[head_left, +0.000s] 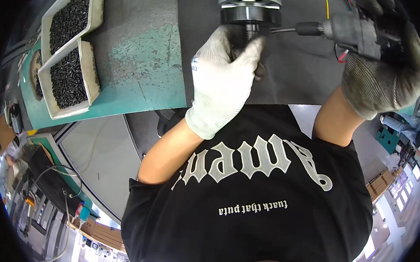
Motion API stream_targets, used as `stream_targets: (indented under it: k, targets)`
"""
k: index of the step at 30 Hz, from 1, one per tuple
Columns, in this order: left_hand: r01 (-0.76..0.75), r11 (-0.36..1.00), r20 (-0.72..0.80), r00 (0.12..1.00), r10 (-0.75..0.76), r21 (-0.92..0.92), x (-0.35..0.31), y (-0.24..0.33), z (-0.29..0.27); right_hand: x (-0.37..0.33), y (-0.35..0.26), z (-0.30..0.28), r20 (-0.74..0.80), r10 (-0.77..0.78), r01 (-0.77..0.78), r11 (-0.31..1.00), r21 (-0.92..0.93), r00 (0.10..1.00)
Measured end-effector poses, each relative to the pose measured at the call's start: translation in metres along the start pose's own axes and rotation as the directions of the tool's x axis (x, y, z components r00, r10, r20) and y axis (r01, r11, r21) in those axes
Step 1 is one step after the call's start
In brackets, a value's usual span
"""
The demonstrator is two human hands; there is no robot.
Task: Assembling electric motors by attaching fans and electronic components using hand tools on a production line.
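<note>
A cylindrical motor-like part [249,14], silver-grey with a black end ring, lies at the top middle with its threaded dark shaft toward me. My gloved left hand [225,72] is closed around that shaft, thumb and fingers on either side of it. At the right, my gloved right hand [386,74] wraps round a dark power screwdriver [355,34]. Its thin bit points left and its tip is beside the black ring, close to my left fingers. Whether the tip touches the part I cannot tell.
Two pale bins [90,77] of small black screws stand at the left of the green bench [141,87], with a round dish [36,74] beside them. A black mat [298,83] lies under the work. A yellow wire [327,6] runs near the screwdriver.
</note>
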State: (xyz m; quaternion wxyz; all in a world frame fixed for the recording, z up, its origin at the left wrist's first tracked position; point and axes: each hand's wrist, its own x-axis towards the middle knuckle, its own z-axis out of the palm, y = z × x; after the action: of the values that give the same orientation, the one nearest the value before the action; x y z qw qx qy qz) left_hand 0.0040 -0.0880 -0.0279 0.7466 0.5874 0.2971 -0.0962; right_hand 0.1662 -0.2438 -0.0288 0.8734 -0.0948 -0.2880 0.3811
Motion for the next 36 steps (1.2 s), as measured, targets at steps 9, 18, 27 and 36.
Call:
stream_targets:
  k: [9, 18, 27, 36]
  targets:
    - [0.076, 0.784, 0.298, 0.944, 0.143, -0.617, 0.028, -0.030, 0.017, -0.014, -0.016, 0.007, -0.040, -0.029, 0.026, 0.997, -0.075, 0.999]
    - [0.059, 0.797, 0.165, 0.985, 0.051, -0.600, 0.023, -0.024, 0.026, 0.000, 0.018, 0.008, 0.020, 0.057, -0.057, 0.998, 0.029, 0.998]
    - [-0.042, 0.895, 0.114, 0.988, 0.103, -0.444, 0.027, -0.023, 0.030, 0.002, 0.020, -0.004, 0.078, 0.107, -0.116, 0.987, 0.112, 0.991]
    - [0.050, 0.703, 0.083, 0.996, 0.013, -0.709, 0.012, -0.026, 0.036, 0.012, 0.007, 0.076, 0.277, -0.582, -0.098, -0.529, -0.843, 0.764]
